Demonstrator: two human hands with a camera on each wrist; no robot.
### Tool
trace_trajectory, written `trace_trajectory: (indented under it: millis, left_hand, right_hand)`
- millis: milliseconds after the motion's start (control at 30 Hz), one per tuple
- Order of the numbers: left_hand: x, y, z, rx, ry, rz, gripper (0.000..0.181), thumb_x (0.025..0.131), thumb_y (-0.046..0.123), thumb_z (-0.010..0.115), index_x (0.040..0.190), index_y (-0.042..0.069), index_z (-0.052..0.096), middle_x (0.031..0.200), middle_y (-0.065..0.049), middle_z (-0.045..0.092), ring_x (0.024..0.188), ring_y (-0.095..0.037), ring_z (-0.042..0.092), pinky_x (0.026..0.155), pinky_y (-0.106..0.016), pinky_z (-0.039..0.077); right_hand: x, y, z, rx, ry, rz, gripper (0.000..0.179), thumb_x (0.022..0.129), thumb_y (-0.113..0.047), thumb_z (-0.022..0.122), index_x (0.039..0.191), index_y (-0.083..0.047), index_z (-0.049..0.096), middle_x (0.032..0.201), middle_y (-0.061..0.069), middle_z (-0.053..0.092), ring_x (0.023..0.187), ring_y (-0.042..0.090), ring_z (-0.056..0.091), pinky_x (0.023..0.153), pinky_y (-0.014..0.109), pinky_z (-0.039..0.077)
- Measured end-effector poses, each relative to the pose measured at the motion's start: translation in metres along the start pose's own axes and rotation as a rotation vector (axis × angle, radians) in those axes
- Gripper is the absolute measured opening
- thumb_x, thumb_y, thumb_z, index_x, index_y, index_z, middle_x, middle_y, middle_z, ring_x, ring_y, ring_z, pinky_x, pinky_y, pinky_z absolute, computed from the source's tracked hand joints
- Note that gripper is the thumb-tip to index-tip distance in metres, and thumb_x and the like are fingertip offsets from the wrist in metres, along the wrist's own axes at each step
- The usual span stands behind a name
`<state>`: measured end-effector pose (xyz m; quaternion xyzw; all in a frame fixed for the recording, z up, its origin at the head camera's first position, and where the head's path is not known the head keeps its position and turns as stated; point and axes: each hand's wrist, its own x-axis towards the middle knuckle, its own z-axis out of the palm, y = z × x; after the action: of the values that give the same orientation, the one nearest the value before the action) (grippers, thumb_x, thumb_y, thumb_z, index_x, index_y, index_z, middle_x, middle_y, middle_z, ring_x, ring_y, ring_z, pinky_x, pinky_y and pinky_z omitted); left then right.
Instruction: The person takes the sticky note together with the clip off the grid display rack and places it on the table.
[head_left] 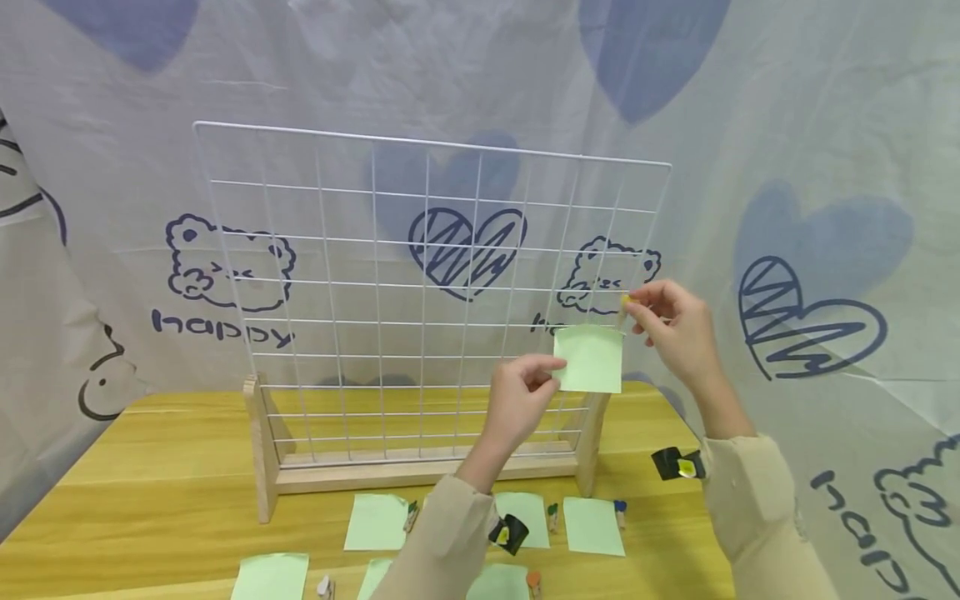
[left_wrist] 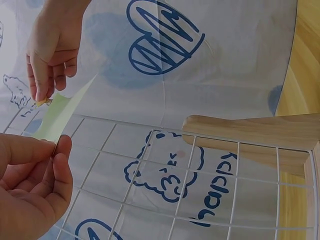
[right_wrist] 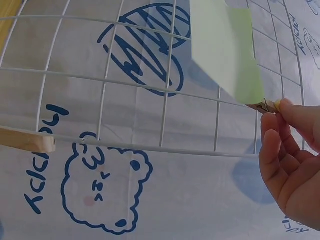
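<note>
A pale green sticky note hangs in front of the lower right part of a white wire grid. My left hand pinches the note's left edge between thumb and fingers. At the note's upper right corner, my right hand pinches a small wooden clothespin with a yellow top. In the right wrist view the clothespin's tip meets the note's corner beside a grid wire. Whether it bites the wire too I cannot tell.
The grid stands in a wooden base on a yellow wood-grain table. Nearer lie several green notes with small clothespins, among them a blue-topped clothespin and a white one. Behind hangs a printed cloth.
</note>
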<state>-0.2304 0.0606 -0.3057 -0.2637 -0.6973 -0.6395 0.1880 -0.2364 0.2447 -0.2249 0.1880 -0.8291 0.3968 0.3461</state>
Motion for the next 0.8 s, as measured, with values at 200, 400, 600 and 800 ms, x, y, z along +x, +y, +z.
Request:
trace_trajectory:
  millis: [200, 400, 600, 800]
  left_hand:
    - [-0.009, -0.003, -0.001, -0.031, 0.002, 0.002, 0.021, 0.076, -0.013, 0.056, 0.093, -0.005, 0.066, 0.084, -0.014, 0.065, 0.06, -0.013, 0.052, 0.056, -0.018, 0.044]
    - [-0.016, -0.005, -0.002, -0.031, 0.0, -0.008, 0.02, 0.076, -0.012, 0.057, 0.093, -0.005, 0.065, 0.086, -0.014, 0.065, 0.06, -0.01, 0.052, 0.056, -0.018, 0.045]
    - [-0.022, -0.01, -0.002, -0.028, -0.001, -0.041, 0.02, 0.076, -0.012, 0.057, 0.093, -0.004, 0.065, 0.085, -0.013, 0.064, 0.06, -0.008, 0.051, 0.056, -0.018, 0.045]
    - [-0.027, -0.013, -0.001, -0.025, -0.001, -0.056, 0.02, 0.076, -0.011, 0.057, 0.092, -0.003, 0.066, 0.087, -0.013, 0.065, 0.062, -0.011, 0.054, 0.057, -0.018, 0.046]
  right_hand:
    - [-0.012, 0.014, 0.002, 0.016, 0.01, -0.047, 0.009, 0.082, -0.003, 0.062, 0.088, 0.003, 0.059, 0.075, 0.009, 0.058, 0.058, 0.01, 0.052, 0.044, 0.018, 0.043]
    - [-0.024, 0.03, 0.006, 0.047, 0.017, -0.069, 0.009, 0.082, -0.007, 0.063, 0.086, 0.001, 0.061, 0.077, 0.007, 0.058, 0.065, 0.007, 0.05, 0.048, 0.016, 0.045]
    - [-0.035, 0.022, 0.006, 0.019, 0.0, -0.007, 0.009, 0.082, 0.0, 0.061, 0.088, 0.006, 0.059, 0.08, 0.013, 0.058, 0.065, 0.006, 0.053, 0.055, 0.016, 0.047]
    - [-0.045, 0.022, 0.005, 0.061, 0.007, 0.011, 0.008, 0.081, 0.003, 0.061, 0.088, 0.008, 0.059, 0.081, 0.014, 0.058, 0.065, 0.008, 0.054, 0.059, 0.014, 0.046]
